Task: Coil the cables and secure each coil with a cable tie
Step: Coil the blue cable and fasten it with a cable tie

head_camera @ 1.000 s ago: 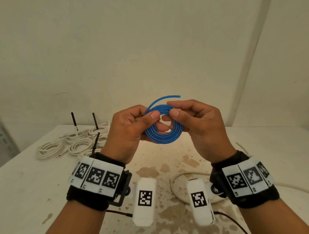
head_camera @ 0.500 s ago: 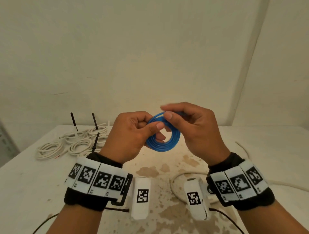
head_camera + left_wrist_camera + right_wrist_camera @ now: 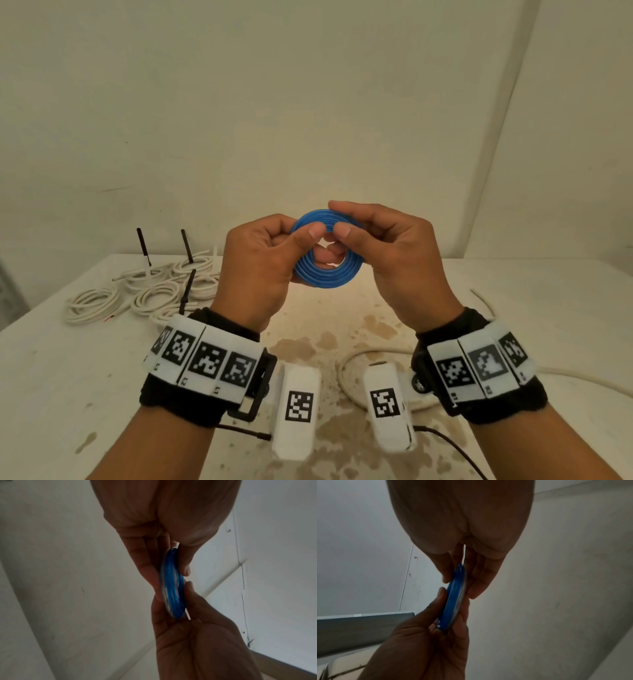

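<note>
The blue cable coil is held upright in the air above the surface, between both hands. The left hand pinches its left side, thumb in front and fingers behind. The right hand pinches its upper right side likewise. Thumb tips sit just beside each other. Coiled white cables with upright black cable ties lie on the surface's far left. A loose white cable lies below the wrists.

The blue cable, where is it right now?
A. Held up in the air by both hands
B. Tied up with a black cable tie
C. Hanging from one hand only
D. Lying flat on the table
A: the blue cable is a coil pinched between the left hand and the right hand, above the table.
</note>
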